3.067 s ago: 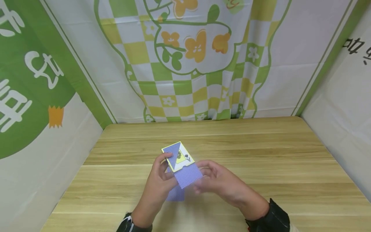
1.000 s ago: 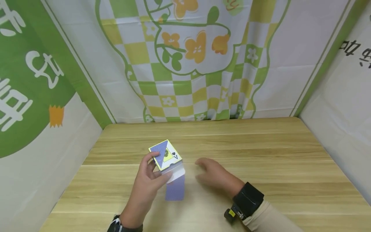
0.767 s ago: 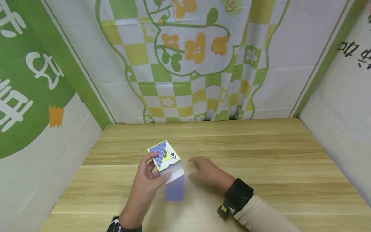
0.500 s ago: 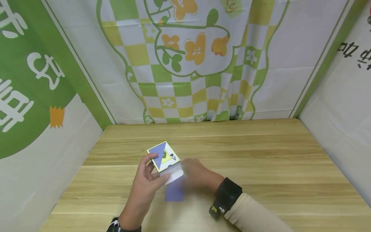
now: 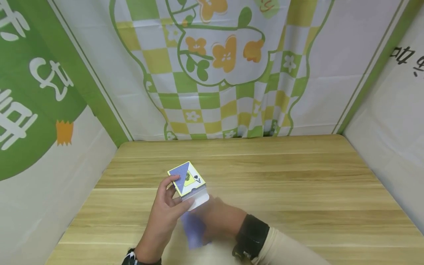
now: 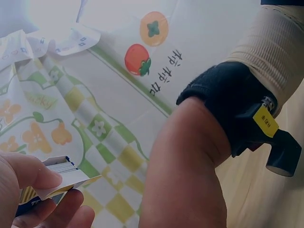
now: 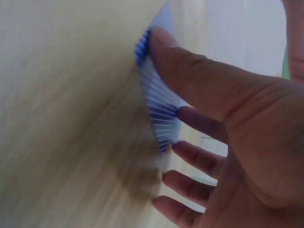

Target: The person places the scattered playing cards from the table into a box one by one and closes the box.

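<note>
My left hand (image 5: 167, 206) holds a card box (image 5: 188, 178), its face printed with an ace of spades and a blue checked corner. The white flap (image 5: 200, 200) hangs open toward me, the thumb against it. In the left wrist view the edges of packed cards (image 6: 64, 167) show inside the box mouth. Below the box, my right hand (image 5: 220, 221) pinches a blue-backed playing card (image 7: 159, 102), thumb on its patterned back and fingers at the far edge. That card is tilted up from the wood and blurred in the head view.
The wooden table (image 5: 281, 176) spreads around both hands. Behind it hangs a checked, flowered curtain (image 5: 212, 99), with printed cloth walls at left and right. The right forearm with its black wrist strap (image 5: 253, 235) crosses the front of the table.
My right hand has come in from the right, under the box, and taken hold of the card that lay flat on the table, tilting it up. The left hand and box stay nearly still lately.
</note>
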Tool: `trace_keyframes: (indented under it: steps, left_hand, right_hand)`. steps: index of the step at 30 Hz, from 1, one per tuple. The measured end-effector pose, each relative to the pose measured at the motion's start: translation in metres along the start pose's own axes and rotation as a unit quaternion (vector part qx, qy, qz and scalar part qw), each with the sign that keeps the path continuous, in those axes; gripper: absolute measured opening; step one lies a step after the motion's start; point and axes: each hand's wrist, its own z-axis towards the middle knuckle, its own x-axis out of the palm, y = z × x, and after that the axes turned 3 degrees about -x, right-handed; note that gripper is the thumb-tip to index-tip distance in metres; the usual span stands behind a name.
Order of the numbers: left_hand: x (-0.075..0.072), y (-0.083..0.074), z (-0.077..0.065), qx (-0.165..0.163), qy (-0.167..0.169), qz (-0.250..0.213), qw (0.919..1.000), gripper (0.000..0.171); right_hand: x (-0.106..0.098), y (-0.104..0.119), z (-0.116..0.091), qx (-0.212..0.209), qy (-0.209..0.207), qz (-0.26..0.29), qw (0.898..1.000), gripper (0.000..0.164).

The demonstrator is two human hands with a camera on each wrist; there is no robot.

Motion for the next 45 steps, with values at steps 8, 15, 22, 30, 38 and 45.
trace_keyframes:
  steps: [8,15,22,30,38,45]
  left_hand:
    - [0.001,0.001,0.001,-0.009,0.003,-0.002,1.0,0.072]
    - [0.002,0.0,0.001,-0.012,0.006,0.0,0.9999,0.074]
    - [0.005,0.002,0.003,-0.014,0.007,0.0,0.9999,0.074]
    - [0.006,0.003,0.004,-0.016,0.008,-0.005,0.9998,0.073]
    - [0.006,0.003,0.004,-0.016,0.007,-0.002,0.9998,0.072]
    - [0.007,0.004,0.004,-0.022,0.007,-0.001,0.9997,0.073]
  right_hand:
    - [-0.005,0.01,-0.001,-0.031,0.034,-0.052,0.998,0.073]
    - [-0.002,0.008,-0.002,-0.034,0.049,-0.047,0.997,0.079]
    - [0.0,0.005,-0.006,-0.024,0.051,-0.023,0.998,0.083]
    - [0.008,-0.005,-0.01,-0.048,0.021,-0.005,0.999,0.093]
    - [0.008,-0.009,-0.03,-0.043,0.036,-0.033,0.998,0.106]
    - [-0.002,-0.01,-0.055,-0.019,0.061,-0.001,0.998,0.08]
